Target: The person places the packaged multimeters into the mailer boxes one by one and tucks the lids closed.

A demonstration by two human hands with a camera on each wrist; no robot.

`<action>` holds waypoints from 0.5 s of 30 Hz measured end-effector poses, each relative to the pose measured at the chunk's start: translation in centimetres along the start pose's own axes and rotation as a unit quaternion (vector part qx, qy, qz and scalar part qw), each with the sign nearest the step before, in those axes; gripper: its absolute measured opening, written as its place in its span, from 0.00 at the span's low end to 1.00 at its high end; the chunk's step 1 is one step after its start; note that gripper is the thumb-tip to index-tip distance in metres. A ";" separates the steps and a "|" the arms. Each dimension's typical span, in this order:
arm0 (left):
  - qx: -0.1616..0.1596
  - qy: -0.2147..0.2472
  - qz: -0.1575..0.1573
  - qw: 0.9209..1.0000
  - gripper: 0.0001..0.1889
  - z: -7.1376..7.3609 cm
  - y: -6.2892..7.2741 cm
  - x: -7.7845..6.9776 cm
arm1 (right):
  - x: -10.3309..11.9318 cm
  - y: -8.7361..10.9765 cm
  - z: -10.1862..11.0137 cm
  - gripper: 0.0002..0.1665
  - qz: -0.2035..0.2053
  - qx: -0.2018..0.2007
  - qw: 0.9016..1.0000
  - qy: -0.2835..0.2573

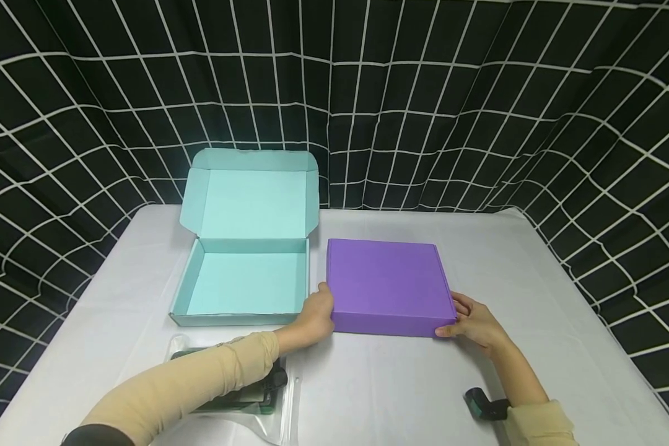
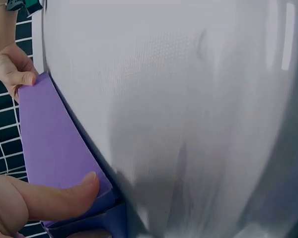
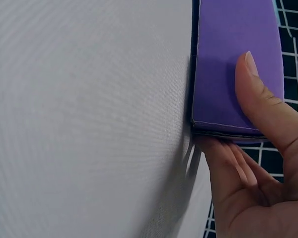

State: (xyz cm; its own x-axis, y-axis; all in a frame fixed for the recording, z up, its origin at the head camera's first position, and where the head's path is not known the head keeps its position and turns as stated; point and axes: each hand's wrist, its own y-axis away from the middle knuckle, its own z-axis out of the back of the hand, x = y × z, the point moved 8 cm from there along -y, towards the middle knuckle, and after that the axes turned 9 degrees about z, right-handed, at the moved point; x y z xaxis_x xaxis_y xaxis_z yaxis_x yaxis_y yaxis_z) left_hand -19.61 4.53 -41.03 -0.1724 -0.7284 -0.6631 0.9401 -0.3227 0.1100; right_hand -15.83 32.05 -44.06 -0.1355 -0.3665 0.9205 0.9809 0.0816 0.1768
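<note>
A closed purple cardboard box [image 1: 389, 279] lies on the table, between both hands. My left hand [image 1: 315, 314] grips its near left corner; in the left wrist view the thumb [image 2: 69, 198] lies along the front face. At the near right corner my right hand [image 1: 476, 322] holds the box, thumb [image 3: 258, 94] on the front face and the other fingers against the side. Just left of the purple box stands a light teal cardboard box [image 1: 251, 319], lid [image 1: 256, 201] raised upright and nothing inside it.
Under my left forearm lies a clear plastic bag [image 1: 290, 409] with green and dark items in it, partly hidden. A small dark device [image 1: 482, 406] sits by my right wrist. A black curtain with a white grid [image 1: 368, 93] surrounds the white table [image 1: 379, 390].
</note>
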 end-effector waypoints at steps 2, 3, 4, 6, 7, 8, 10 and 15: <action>-0.013 -0.002 -0.001 1.000 0.21 0.0 0.0 0.0 | 0.0 0.0 0.0 0.59 -0.002 -0.002 1.000 0.003; -0.020 -0.003 -0.001 1.000 0.20 0.1 0.0 0.0 | 0.0 -0.1 0.0 0.59 -0.002 -0.003 1.000 0.005; -0.026 -0.006 0.001 1.000 0.20 0.1 0.1 0.0 | 0.0 -0.1 0.0 0.59 -0.002 -0.004 1.000 0.010; -0.037 -0.002 0.007 0.999 0.20 0.1 0.1 0.2 | 0.0 -0.2 0.0 0.58 -0.001 -0.006 1.000 0.014; -0.042 0.002 0.010 0.999 0.20 0.1 0.1 0.3 | 0.0 -0.2 -0.1 0.57 -0.001 -0.007 1.000 0.016; -0.047 0.005 0.015 0.999 0.20 0.2 0.1 0.4 | 0.1 -0.2 -0.1 0.56 0.000 -0.008 1.000 0.019; -0.058 0.011 0.024 0.998 0.20 0.3 0.2 0.6 | 0.1 -0.3 -0.1 0.54 0.002 -0.011 1.000 0.022; -0.072 0.015 0.041 0.996 0.21 0.3 0.1 0.7 | 0.1 -0.2 0.0 0.50 0.002 -0.017 1.000 0.013</action>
State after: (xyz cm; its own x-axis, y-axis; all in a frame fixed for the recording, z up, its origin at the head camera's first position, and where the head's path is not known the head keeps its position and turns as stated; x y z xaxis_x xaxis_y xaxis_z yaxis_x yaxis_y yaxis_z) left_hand -19.73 3.82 -41.32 -0.0872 -0.7289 -0.6790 0.9835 -0.1715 0.0578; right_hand -16.04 32.01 -43.96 -0.1292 -0.3906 0.9115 0.9856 0.0504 0.1613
